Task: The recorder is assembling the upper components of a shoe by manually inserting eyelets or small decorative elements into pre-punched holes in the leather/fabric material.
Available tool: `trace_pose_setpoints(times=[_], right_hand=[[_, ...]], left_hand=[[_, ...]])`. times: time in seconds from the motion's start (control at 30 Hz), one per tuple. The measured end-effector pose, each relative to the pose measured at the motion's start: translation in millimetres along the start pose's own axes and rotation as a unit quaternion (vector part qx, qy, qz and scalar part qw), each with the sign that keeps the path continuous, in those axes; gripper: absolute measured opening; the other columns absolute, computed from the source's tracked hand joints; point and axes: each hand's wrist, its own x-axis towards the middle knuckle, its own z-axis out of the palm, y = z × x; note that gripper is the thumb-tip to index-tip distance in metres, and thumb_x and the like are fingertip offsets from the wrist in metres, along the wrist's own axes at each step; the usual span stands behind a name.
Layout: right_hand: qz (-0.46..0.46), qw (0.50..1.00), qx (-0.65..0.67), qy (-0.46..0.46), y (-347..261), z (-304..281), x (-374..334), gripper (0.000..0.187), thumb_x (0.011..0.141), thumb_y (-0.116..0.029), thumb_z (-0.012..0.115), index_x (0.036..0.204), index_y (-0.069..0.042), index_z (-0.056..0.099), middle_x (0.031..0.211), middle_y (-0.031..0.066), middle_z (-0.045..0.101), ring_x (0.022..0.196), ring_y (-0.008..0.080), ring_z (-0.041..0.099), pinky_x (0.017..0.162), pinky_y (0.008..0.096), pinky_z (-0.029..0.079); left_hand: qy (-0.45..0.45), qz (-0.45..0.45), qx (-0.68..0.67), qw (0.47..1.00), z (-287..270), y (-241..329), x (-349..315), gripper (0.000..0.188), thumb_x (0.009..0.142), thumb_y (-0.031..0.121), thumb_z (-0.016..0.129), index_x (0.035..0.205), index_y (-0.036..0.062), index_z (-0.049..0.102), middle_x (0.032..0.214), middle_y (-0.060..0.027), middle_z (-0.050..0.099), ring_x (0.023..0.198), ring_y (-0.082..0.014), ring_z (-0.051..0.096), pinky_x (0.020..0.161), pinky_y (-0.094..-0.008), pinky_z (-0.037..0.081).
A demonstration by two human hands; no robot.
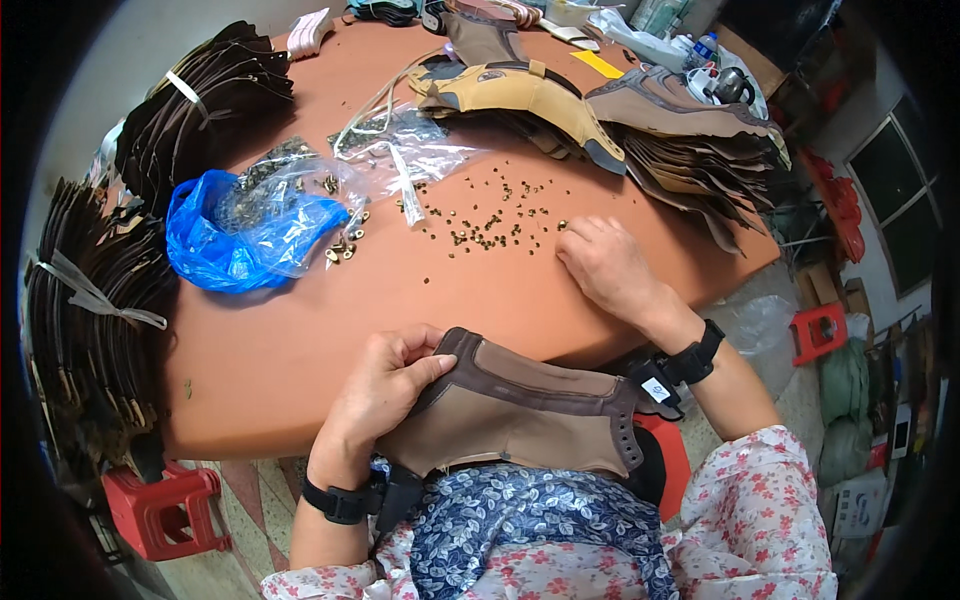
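A brown two-tone shoe upper [505,412] with a row of holes at its right end lies across my lap at the table's near edge. My left hand [385,378] grips its upper left corner, thumb on top and fingers behind. On the tabletop, my right hand [607,262] has its fingers bent together at the right side of a scatter of small dark brass-coloured metal pieces [490,236]. One small piece shows right at its fingertips; whether it is pinched cannot be made out.
A blue plastic bag [225,235] and clear bags [400,150] with metal fittings lie left of the scatter. Tied stacks of dark uppers [95,310] line the left edge. Tan uppers [530,95] and brown stacked uppers [690,140] lie at the back right. Red stools [165,510] stand below.
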Motion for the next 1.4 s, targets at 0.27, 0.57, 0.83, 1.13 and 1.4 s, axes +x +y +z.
trace_pose_setpoints(times=[0.27, 0.57, 0.83, 1.13, 1.4], right_hand=[[0.234, 0.945, 0.225, -0.025, 9.0, -12.3, -15.0, 0.013, 0.083, -0.013, 0.065, 0.090, -0.003, 0.069, 0.089, 0.0129, 0.064, 0.090, 0.0309, 0.060, 0.078, 0.0393, 0.047], [0.159, 0.974, 0.160, 0.012, 3.1, 0.9, -11.4, 0.009, 0.083, -0.014, 0.064, 0.085, -0.005, 0.066, 0.086, 0.0113, 0.061, 0.089, 0.0306, 0.058, 0.077, 0.0403, 0.047], [0.018, 0.999, 0.040, 0.017, -6.0, 4.0, 2.3, 0.007, 0.081, -0.009, 0.066, 0.086, -0.005, 0.063, 0.084, 0.0100, 0.059, 0.081, 0.0278, 0.059, 0.073, 0.0380, 0.047], [0.192, 0.954, 0.232, 0.003, 1.8, -6.6, -9.5, 0.013, 0.084, -0.012, 0.064, 0.091, -0.002, 0.068, 0.087, 0.0135, 0.064, 0.085, 0.0314, 0.062, 0.075, 0.0387, 0.049], [0.130, 0.977, 0.167, -0.004, 3.6, 2.1, -1.0, 0.010, 0.083, -0.013, 0.065, 0.086, -0.004, 0.067, 0.084, 0.0107, 0.062, 0.085, 0.0309, 0.059, 0.075, 0.0400, 0.048]], left_hand=[[0.003, 0.003, 0.006, 1.000, 0.0, -0.7, 0.8, 0.013, 0.091, 0.004, 0.060, 0.099, -0.0027, 0.067, 0.082, -0.0004, 0.067, 0.074, -0.0058, 0.057, 0.067, -0.0225, 0.047], [0.018, 0.018, 0.037, 0.999, -2.2, -3.7, 1.6, 0.012, 0.089, 0.006, 0.062, 0.096, -0.0020, 0.068, 0.078, 0.0001, 0.066, 0.071, -0.0058, 0.056, 0.064, -0.0231, 0.047], [0.017, 0.018, 0.035, 0.999, -2.7, -5.2, 1.8, 0.012, 0.089, 0.006, 0.062, 0.096, -0.0020, 0.068, 0.077, -0.0001, 0.066, 0.070, -0.0058, 0.056, 0.064, -0.0233, 0.047], [0.007, 0.018, 0.022, 1.000, -2.3, -5.5, 2.1, 0.012, 0.090, 0.004, 0.061, 0.097, -0.0018, 0.068, 0.081, -0.0007, 0.067, 0.073, -0.0060, 0.057, 0.067, -0.0228, 0.047], [0.010, 0.012, 0.010, 1.000, 0.5, 1.5, -0.1, 0.012, 0.090, 0.005, 0.060, 0.098, -0.0019, 0.067, 0.082, -0.0008, 0.067, 0.073, -0.0058, 0.057, 0.067, -0.0230, 0.047]])
